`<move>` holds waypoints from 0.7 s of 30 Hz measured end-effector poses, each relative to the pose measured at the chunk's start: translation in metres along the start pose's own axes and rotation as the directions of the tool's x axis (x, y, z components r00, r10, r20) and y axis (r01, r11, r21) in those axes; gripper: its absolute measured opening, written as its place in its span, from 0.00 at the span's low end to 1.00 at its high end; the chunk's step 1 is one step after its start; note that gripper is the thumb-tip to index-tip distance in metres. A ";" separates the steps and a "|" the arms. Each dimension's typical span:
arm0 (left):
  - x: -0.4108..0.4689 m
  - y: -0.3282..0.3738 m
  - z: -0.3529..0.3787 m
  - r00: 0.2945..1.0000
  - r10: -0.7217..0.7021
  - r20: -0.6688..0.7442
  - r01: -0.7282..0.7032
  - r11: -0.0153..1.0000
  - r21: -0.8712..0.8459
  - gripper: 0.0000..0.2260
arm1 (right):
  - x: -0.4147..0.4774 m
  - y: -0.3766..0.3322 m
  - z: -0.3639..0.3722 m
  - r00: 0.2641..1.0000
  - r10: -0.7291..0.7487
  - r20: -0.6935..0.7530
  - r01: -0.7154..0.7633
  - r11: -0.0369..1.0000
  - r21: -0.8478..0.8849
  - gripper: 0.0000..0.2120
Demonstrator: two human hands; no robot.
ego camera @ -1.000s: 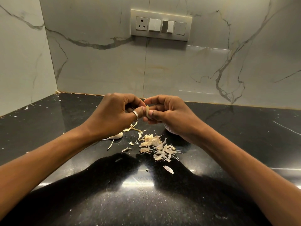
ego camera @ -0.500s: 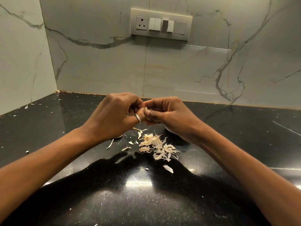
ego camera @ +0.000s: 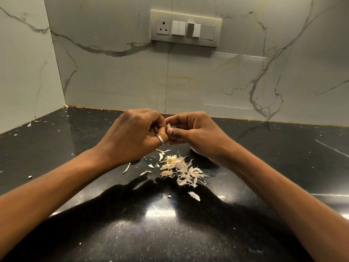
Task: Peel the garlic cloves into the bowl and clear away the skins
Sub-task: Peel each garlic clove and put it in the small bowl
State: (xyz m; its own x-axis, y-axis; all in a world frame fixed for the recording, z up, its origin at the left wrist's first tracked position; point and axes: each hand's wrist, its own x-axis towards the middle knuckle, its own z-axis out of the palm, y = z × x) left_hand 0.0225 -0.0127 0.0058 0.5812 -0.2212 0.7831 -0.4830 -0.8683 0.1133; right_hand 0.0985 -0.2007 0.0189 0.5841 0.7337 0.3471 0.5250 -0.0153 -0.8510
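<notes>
My left hand [ego camera: 135, 134] and my right hand [ego camera: 196, 134] meet above the black counter [ego camera: 170, 233], fingertips together. Between them they pinch a small pale garlic clove [ego camera: 168, 126], of which only a sliver shows. A silver ring sits on my left thumb. Below the hands lies a loose pile of dry garlic skins [ego camera: 180, 170], with single flakes scattered around it. A pale rim, perhaps the bowl [ego camera: 193, 149], peeks out under my right wrist; the rest is hidden.
The counter ends at a marble back wall with a switch and socket plate [ego camera: 186, 28], and a marble side wall stands on the left. Small skin scraps [ego camera: 29, 124] dot the counter's far left corner.
Both hands have closed in tighter around the clove and shifted slightly up. The pale curved piece seen under my left hand is now hidden.
</notes>
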 end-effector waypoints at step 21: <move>0.000 0.000 -0.001 0.997 0.045 -0.062 -0.043 0.998 0.034 0.05 | -0.001 0.002 0.000 1.000 0.008 0.013 -0.008 0.999 0.032 0.11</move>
State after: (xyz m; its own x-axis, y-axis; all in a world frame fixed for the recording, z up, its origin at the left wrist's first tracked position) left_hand 0.0220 -0.0118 0.0066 0.5168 -0.2320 0.8241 -0.4849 -0.8726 0.0584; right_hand 0.0993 -0.2015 0.0173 0.5801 0.7423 0.3354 0.5002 0.0003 -0.8659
